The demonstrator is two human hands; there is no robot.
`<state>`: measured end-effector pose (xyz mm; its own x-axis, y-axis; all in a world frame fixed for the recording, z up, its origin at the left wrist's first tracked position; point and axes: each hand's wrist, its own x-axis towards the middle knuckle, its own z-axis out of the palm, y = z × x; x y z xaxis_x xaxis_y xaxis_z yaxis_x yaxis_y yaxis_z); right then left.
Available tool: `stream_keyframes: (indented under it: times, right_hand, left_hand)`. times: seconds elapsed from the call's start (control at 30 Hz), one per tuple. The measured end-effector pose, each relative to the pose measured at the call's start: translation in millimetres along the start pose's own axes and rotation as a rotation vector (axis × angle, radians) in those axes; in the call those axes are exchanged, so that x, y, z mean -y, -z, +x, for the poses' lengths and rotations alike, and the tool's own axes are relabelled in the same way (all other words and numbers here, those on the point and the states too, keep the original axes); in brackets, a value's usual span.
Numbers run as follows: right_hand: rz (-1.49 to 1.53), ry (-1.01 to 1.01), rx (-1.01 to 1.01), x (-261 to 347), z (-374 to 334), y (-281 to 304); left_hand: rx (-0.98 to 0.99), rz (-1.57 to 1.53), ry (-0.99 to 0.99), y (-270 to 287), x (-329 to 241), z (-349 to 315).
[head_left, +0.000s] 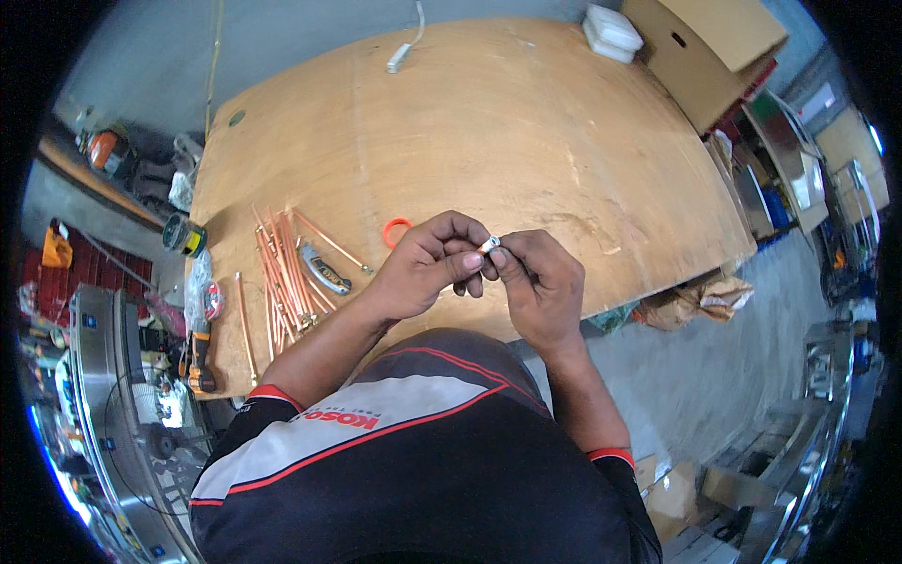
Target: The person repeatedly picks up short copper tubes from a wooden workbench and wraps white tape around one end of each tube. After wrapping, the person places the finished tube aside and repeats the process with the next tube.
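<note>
My left hand and my right hand meet above the near edge of a wooden table. Between their fingertips is a small fitting, whitish and metallic with a copper-coloured part; the fingers hide most of it. Both hands are closed on it in a pinch. Just left of my left hand, an orange ring lies on the wood. Further left is a loose pile of thin copper tubes, several with brass-coloured ends. A grey and black utility knife rests against the pile.
The wooden table spreads out ahead. At its left edge are a dark jar and an orange-black tool. A white plastic box and a cardboard box stand far right. A white cable connector lies at the back.
</note>
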<state>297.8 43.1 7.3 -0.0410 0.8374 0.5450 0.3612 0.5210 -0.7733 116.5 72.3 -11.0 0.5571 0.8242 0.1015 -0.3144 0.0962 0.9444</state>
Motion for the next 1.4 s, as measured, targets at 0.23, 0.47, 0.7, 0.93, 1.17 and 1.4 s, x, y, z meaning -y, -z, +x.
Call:
stream_keyframes:
  times: [0.23, 0.47, 0.7, 0.93, 1.17, 1.4]
  right_hand:
    - [0.124, -0.194, 0.267, 28.1, 17.7, -64.1]
    - [0.076, 0.016, 0.364, 50.1, 24.9, -142.0]
    - [0.1, 0.047, 0.429, 79.1, 21.8, -207.9]
    - [0.276, -0.151, 0.423, 77.8, 5.3, -239.1]
    - [0.29, -0.06, 0.329, 86.2, -0.1, -247.0]
    - [0.161, -0.165, 0.299, 90.5, 2.1, -243.1]
  left_hand:
    - [-0.084, -0.171, 0.034, 46.9, -19.7, -59.4]
    - [-0.413, 0.15, -0.006, 87.5, -37.2, -128.0]
    - [-0.685, 0.262, 0.013, 114.5, -70.8, -188.1]
    - [-0.577, 0.14, 0.071, 142.8, -79.4, -213.6]
    - [-0.369, -0.023, 0.009, 158.4, -82.2, -213.8]
    - [-0.422, 0.087, -0.04, 163.8, -67.3, -198.7]
